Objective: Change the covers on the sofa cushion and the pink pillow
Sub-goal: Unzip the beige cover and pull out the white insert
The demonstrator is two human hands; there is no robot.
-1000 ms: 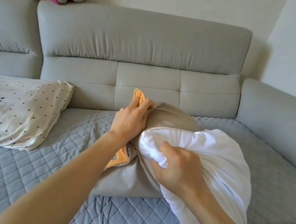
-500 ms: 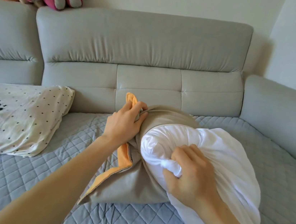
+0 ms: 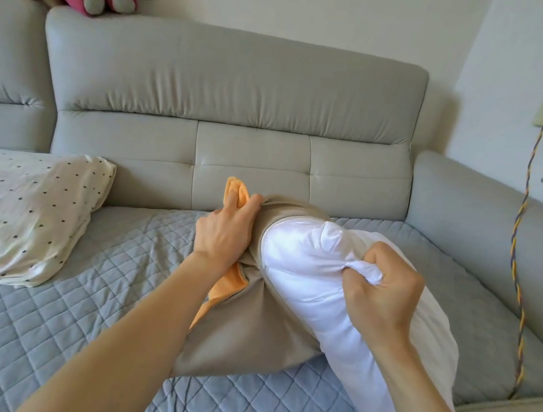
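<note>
White cushion insert (image 3: 315, 280), bunched in the right hand (image 3: 382, 300), lies rightward and nearer from the beige cover (image 3: 246, 334) on the sofa seat (image 3: 109, 274), whose mouth the left hand (image 3: 224, 237) apparently pinches.

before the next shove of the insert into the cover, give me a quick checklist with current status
1. Left hand holds the beige cover at its mouth: ok.
2. Right hand grips a bunch of the white cushion insert: ok.
3. Insert's leading end inside the opening: ok.
4. Insert fully in: not ok, most is outside.
5. Far corners seated inside the cover: cannot tell.
</note>
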